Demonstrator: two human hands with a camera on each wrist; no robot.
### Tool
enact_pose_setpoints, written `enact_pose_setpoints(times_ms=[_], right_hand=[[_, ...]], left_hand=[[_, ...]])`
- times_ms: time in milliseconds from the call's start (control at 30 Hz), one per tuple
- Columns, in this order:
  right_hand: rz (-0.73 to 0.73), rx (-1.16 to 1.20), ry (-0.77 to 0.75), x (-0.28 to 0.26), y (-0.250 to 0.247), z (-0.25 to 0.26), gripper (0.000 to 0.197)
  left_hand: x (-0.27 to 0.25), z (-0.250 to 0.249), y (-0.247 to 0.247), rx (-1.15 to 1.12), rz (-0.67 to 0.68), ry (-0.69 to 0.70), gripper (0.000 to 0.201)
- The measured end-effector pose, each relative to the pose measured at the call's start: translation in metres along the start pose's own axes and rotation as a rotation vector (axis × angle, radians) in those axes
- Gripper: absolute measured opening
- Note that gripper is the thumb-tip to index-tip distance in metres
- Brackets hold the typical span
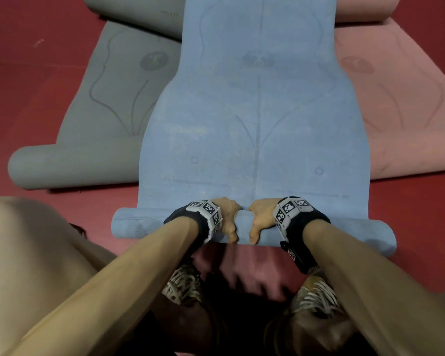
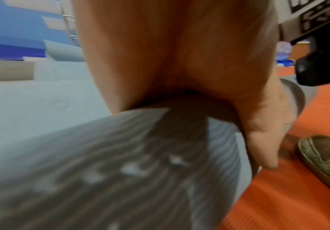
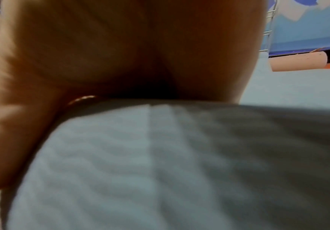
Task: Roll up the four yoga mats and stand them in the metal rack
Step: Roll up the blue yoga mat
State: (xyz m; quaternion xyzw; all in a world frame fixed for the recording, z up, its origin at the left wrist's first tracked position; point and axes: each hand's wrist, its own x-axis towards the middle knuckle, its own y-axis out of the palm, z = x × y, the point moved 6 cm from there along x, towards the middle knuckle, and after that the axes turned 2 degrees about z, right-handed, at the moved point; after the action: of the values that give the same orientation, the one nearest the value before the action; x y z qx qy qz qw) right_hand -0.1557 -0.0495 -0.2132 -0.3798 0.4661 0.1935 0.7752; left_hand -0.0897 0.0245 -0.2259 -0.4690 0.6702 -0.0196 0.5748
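Observation:
A blue yoga mat (image 1: 254, 98) lies flat on the red floor, running away from me, with its near end wound into a thin roll (image 1: 244, 228). My left hand (image 1: 228, 219) and right hand (image 1: 258, 219) sit side by side on the middle of that roll, fingers over its top and thumbs curled down its near side. In the left wrist view the left hand (image 2: 179, 62) wraps the ribbed roll (image 2: 121, 171). From the right wrist, the right hand (image 3: 121, 54) covers the roll (image 3: 140, 163). A grey mat (image 1: 108, 104) lies to the left and a pink mat (image 1: 396, 104) to the right.
The grey mat has rolled ends near (image 1: 70, 165) and far (image 1: 134, 14); the pink mat has a rolled far end (image 1: 365, 9). My shoes (image 1: 183, 283) stand just behind the blue roll. Thin metal bars (image 3: 268, 31) show against a blue wall far ahead.

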Motion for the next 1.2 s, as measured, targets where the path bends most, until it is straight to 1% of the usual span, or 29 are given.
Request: enact_pose_setpoints(times_ms=[100, 167, 267, 300, 367, 467, 500, 533, 600, 700, 733, 800, 867, 933, 1000, 1067, 1133, 1200], right_hand=[[-0.077, -0.089, -0.033, -0.005, 0.002, 0.006, 0.065], [-0.128, -0.131, -0.044, -0.007, 0.002, 0.005, 0.067], [-0.129, -0.148, -0.016, -0.006, 0.004, 0.000, 0.064], [-0.119, -0.138, -0.004, -0.004, 0.004, -0.003, 0.062], [-0.095, -0.106, 0.011, -0.002, 0.005, -0.008, 0.062], [-0.053, -0.057, 0.026, 0.003, 0.002, -0.015, 0.064], [-0.045, -0.041, 0.028, 0.005, 0.000, -0.016, 0.065], [-0.042, -0.024, 0.028, 0.007, -0.002, -0.016, 0.066], [-0.057, -0.022, 0.015, 0.011, -0.003, -0.011, 0.066], [-0.112, -0.076, -0.013, 0.013, -0.001, -0.006, 0.067], [-0.136, -0.104, -0.016, 0.013, -0.001, -0.007, 0.070], [-0.182, -0.152, 0.000, 0.011, -0.002, -0.013, 0.075], [-0.199, -0.167, 0.027, 0.009, -0.004, -0.020, 0.077], [-0.173, -0.164, 0.035, 0.008, -0.002, -0.023, 0.072], [-0.126, -0.156, 0.036, 0.010, 0.000, -0.026, 0.067], [-0.075, -0.131, 0.044, 0.011, 0.000, -0.031, 0.064], [-0.033, -0.085, 0.057, 0.014, -0.003, -0.036, 0.061], [-0.004, -0.040, 0.057, 0.016, -0.007, -0.035, 0.059]], left_hand=[[0.000, 0.005, -0.004, -0.061, 0.037, -0.012, 0.067], [0.000, 0.007, -0.005, -0.098, 0.069, -0.030, 0.066], [0.002, 0.006, -0.003, -0.140, 0.133, -0.020, 0.064], [0.003, 0.004, -0.001, -0.142, 0.132, -0.009, 0.063], [0.003, -0.002, 0.003, -0.084, 0.067, 0.012, 0.067], [0.003, -0.003, 0.007, 0.146, -0.111, 0.010, 0.088], [0.003, -0.002, 0.007, 0.202, -0.153, 0.001, 0.090], [0.002, 0.001, 0.006, 0.230, -0.176, -0.014, 0.089], [0.002, 0.008, 0.003, 0.219, -0.181, -0.068, 0.080], [0.006, 0.017, 0.000, 0.159, -0.121, -0.181, 0.062], [0.008, 0.019, -0.002, 0.136, -0.092, -0.176, 0.059], [0.015, 0.025, -0.007, 0.048, -0.022, -0.114, 0.055], [0.017, 0.029, -0.012, -0.020, 0.041, -0.091, 0.054], [0.020, 0.028, -0.011, -0.022, 0.081, -0.083, 0.058], [0.023, 0.021, -0.002, -0.004, 0.081, -0.062, 0.060], [0.020, 0.011, 0.005, 0.074, 0.026, -0.045, 0.068], [0.013, 0.006, 0.007, 0.200, -0.115, -0.042, 0.078], [0.006, 0.007, 0.008, 0.264, -0.219, -0.048, 0.081]])
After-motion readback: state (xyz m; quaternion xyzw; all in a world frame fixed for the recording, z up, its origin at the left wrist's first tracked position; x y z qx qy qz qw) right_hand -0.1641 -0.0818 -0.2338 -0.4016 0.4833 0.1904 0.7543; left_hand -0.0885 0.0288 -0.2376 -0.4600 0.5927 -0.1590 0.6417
